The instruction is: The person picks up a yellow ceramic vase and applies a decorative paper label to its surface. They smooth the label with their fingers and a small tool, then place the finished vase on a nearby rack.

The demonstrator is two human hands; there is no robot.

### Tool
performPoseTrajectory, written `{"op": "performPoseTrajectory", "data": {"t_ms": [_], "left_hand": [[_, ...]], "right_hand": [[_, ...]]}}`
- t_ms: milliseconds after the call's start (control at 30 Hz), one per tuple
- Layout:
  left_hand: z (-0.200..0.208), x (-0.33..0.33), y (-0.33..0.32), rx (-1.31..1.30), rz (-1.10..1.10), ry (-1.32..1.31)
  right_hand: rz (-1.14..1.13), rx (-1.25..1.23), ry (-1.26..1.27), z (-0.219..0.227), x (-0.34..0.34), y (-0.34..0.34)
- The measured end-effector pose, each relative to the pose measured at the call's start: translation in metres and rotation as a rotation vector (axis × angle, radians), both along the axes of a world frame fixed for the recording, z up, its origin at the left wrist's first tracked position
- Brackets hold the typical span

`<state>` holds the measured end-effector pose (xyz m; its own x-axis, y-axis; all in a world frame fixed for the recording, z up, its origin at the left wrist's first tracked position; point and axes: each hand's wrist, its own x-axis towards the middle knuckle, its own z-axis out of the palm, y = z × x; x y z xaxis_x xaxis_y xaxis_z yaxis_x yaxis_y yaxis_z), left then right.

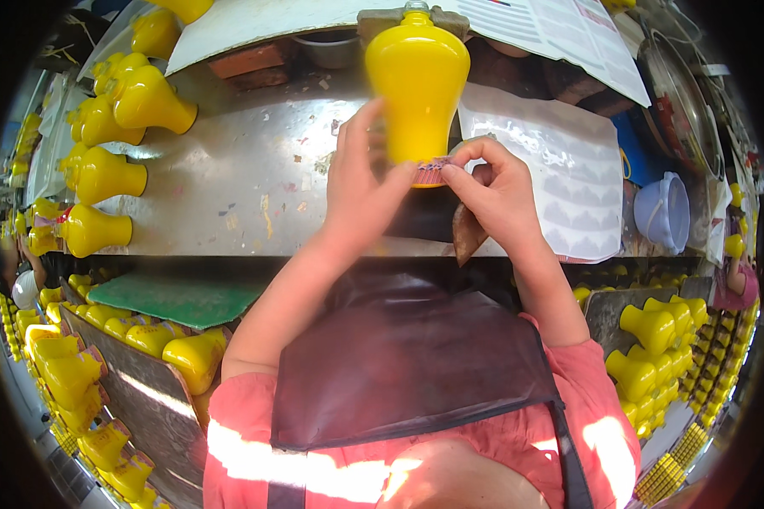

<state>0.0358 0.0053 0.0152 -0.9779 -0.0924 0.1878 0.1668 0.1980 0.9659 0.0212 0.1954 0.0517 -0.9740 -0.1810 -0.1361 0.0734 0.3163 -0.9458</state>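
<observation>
In the head view, the left hand (361,182) is half open at the left side of a glossy yellow vase (420,76). Its fingers lie along the narrow part and its thumb reaches the patterned strip (431,175) near the end; I cannot tell how firmly it grips, if at all. The right hand (499,187) is drawn into a pinch, with thumb and forefinger closed on the strip's right edge. The vase lies in front of the person, at the middle of the table, its narrow end toward the body and its far neck at a stand (378,21).

The metal table (238,153) is scuffed and flecked with paint. A brown piece (467,236) hangs over the near edge beside the right hand. To the right lie a shiny sheet (573,182) with rows of pale shapes and, farther out, a pale lilac bucket (662,212). Bricks (250,61) and a bowl (331,53) sit toward the back. More yellow vases (98,230) stand or lie along the left end.

The person wears a dark apron (416,365). Below the table, at left, is a green board (178,297); stacked vases (649,327) fill the room at right.
</observation>
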Motion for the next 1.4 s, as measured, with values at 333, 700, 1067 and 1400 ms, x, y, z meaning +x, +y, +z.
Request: {"op": "performPoseTrajectory", "data": {"t_ms": [333,700,1067,1400], "left_hand": [[0.027,-0.006,0.008,-0.789,-0.04,0.452],[0.035,-0.007,0.021,-0.714,0.034,0.412],[0.006,-0.006,0.008,-0.481,0.168,0.314],[-0.008,-0.003,0.006,-0.456,-0.046,0.058]], "right_hand": [[-0.091,-0.183,0.137,-0.016,0.009,0.001],[-0.022,-0.076,0.037,-0.014,0.013,0.011],[-0.017,0.111,0.067,-0.019,-0.001,0.013],[0.11,0.126,0.015,-0.001,-0.028,0.003]]}}
